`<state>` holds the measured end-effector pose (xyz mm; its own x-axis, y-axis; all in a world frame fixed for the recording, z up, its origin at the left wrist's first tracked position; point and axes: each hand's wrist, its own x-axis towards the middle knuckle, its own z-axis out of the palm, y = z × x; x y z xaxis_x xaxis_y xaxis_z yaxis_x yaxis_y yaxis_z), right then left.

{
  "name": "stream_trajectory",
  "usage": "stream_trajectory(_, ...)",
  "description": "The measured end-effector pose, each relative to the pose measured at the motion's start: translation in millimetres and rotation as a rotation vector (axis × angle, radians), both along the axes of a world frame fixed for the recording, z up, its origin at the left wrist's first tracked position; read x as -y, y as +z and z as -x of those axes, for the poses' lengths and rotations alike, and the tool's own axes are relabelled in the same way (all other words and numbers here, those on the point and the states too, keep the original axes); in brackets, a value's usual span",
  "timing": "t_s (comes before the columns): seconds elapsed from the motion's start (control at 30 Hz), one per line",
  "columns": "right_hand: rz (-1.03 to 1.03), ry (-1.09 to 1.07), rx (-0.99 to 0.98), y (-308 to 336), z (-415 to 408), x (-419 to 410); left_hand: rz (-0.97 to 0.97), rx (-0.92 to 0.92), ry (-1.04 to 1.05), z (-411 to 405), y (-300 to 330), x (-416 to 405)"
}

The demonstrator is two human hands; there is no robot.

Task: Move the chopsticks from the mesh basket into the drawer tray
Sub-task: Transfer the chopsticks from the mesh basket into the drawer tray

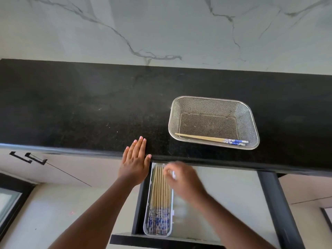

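Landmark: drawer tray, a narrow white bin at the left end of the open drawer, just below the front edge of the black tabletop.

Tray holds a row of chopsticks lying parallel, plain tips toward the tabletop, blue patterned handles toward the person. Likely kept all one way so the handles are what gets grabbed.

Right hand is over the far right part of the tray, above the chopstick tips. It is motion-blurred; fingers look loosely curled, but I cannot tell whether it holds or pinches anything. Judgement: it is either settling a pair among the others or leaving the tray for more.

Left hand lies flat just left of the tray's far end, fingers straight and together on the tabletop edge, holding nothing. Probably a brace while leaning over the drawer.

Mesh basket sits on the tabletop, beyond and to the right of the tray. A last few chopsticks, the remaining sticks, lie against its near wall, handles pointing right; exact count unclear. Task nearly done, judged from the full tray and near-bare basket.

Note: the remaining sticks will need turning to match the tray's row.
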<state>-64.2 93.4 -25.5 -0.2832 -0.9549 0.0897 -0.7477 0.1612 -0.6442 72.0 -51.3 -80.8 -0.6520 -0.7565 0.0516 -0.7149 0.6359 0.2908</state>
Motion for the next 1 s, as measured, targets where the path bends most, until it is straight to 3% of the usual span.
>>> stream_trajectory(0.1,0.194,-0.096,-0.033,49,56,5,0.0,0.003,-0.01,-1,-1,0)
stream_trajectory(0.17,0.215,-0.165,-0.123,67,97,11,0.003,0.011,-0.011,-1,-1,1)
stream_trajectory(0.23,0.015,-0.191,-0.178,75,133,17,0.003,0.016,-0.011,-1,-1,1)
stream_trajectory(0.33,-0.447,-0.111,-0.196,74,167,24,-0.001,0.021,-0.009,-1,0,0)
stream_trajectory(0.43,-0.613,-0.04,-0.204,70,176,31,-0.004,0.026,-0.011,-1,1,0)
stream_trajectory(0.63,-0.596,-0.083,-0.236,77,174,37,-0.005,0.019,-0.009,-1,0,1)
stream_trajectory(0.77,-0.472,-0.16,-0.258,121,163,30,-0.001,0.028,-0.008,-1,0,1)
stream_trajectory(0.87,-0.519,-0.046,-0.159,168,135,4,0.0,0.024,-0.01,-1,0,0)
stream_trajectory(1.0,-0.843,0.288,-0.18,163,82,-29,0.002,0.018,-0.009,-1,0,0)
